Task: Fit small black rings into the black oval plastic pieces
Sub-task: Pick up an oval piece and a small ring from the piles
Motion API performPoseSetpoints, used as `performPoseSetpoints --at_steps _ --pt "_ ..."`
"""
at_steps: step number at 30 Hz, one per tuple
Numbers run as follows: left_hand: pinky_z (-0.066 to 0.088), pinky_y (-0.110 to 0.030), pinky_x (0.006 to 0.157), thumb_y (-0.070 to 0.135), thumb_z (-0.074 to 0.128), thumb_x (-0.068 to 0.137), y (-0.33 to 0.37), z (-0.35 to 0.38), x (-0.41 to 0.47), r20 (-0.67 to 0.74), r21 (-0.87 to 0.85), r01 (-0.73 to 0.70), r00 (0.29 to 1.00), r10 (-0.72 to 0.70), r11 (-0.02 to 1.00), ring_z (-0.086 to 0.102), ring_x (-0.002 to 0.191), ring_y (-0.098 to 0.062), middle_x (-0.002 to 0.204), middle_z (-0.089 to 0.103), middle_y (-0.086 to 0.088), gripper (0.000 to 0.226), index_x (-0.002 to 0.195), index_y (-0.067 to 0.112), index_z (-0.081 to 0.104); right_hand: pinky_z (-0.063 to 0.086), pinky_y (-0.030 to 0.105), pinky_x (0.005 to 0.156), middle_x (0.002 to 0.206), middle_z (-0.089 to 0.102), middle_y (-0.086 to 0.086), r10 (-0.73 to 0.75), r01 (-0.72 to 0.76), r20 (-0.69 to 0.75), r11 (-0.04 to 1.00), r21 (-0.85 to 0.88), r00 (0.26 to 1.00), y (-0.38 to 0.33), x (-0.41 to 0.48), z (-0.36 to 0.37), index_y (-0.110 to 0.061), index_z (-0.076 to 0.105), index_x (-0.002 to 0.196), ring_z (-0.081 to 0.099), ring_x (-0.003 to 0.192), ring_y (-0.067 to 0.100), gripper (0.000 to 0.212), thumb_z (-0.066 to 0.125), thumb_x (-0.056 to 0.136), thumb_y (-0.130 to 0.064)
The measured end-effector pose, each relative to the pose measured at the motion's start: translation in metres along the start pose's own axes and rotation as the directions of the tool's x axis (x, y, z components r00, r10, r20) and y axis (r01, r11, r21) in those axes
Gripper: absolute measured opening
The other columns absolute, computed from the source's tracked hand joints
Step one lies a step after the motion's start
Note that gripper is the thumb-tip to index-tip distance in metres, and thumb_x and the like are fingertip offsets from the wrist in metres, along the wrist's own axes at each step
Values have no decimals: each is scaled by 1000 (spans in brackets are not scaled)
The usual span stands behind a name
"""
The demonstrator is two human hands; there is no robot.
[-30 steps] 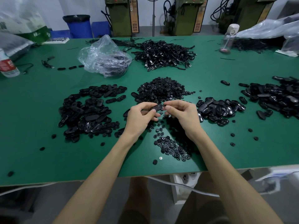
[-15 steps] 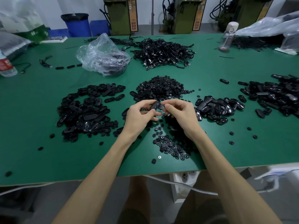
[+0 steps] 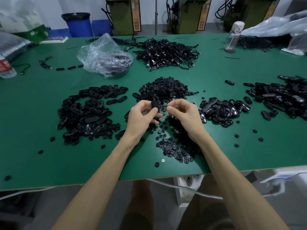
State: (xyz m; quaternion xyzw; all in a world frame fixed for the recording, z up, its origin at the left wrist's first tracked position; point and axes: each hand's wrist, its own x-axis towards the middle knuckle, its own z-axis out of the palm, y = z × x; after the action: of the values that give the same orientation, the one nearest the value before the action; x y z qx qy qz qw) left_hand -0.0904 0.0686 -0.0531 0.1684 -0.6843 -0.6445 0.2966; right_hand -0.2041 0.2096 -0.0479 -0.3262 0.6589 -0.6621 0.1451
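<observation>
The left hand [image 3: 142, 117] curls round 1 oval [image 3: 155, 105], pinched between thumb and fingers and tilted up above the worktop [image 3: 49, 163]. The right hand [image 3: 184, 113] has thumb and forefinger closed together just beside the oval. I cannot tell whether a ring sits between them, as it would be too small and dark to see. The likely trouble is at that gap: a ring held by the tips alone could slip, or go in skewed if the oval turns in the left grip, and so not seat. A dropped ring would vanish among the loose rings [image 3: 174, 148] below the hands. A dropped oval could land in the ring heap [image 3: 164, 90], the left pile [image 3: 89, 112] or the right pile [image 3: 222, 110], mixing fitted pieces with unfitted ones.
</observation>
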Motion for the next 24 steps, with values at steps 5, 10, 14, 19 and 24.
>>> performPoseSetpoints --at_steps 5,10,14,19,24 --pt "62 -31 64 3 69 97 1 0 -1 -9 -26 6 1000 -6 1000 78 88 -27 102 75 -18 15 107 5 57 50 14 68 85 77 -2 12 -12 10 1000 24 1000 1 0 0 -12 76 95 67 74 5 4 77 92 -11" --pt "60 -29 62 10 68 100 1 1 0 14 11 2 1000 -2 1000 79 86 -25 94 78 -12 11 104 5 59 51 17 61 86 80 2 39 -40 43 999 29 998 1 0 0 -11 76 98 70 70 10 8 78 92 -14" --pt "60 -29 62 15 65 102 1 0 1 15 25 -12 1000 11 1000 78 89 -22 92 78 -9 13 103 3 65 52 20 62 89 81 6 52 -55 62 997 50 997 0 0 0 -11 77 97 72 72 17 7 79 91 -13" --pt "60 -31 64 16 69 100 2 -2 0 -21 19 -8 1000 8 1000 75 85 -21 87 75 -6 13 102 3 70 51 17 64 85 79 3 23 -25 42 999 44 999 1 0 -1 -12 78 94 70 73 11 6 81 89 -14" --pt "63 -33 72 12 72 97 3 -1 -2 31 -65 22 999 -20 998 78 83 -32 89 79 -16 16 103 -2 67 49 14 65 81 77 -3 2 -3 35 1000 23 999 3 0 -1 -15 79 92 65 74 5 3 81 89 -16"
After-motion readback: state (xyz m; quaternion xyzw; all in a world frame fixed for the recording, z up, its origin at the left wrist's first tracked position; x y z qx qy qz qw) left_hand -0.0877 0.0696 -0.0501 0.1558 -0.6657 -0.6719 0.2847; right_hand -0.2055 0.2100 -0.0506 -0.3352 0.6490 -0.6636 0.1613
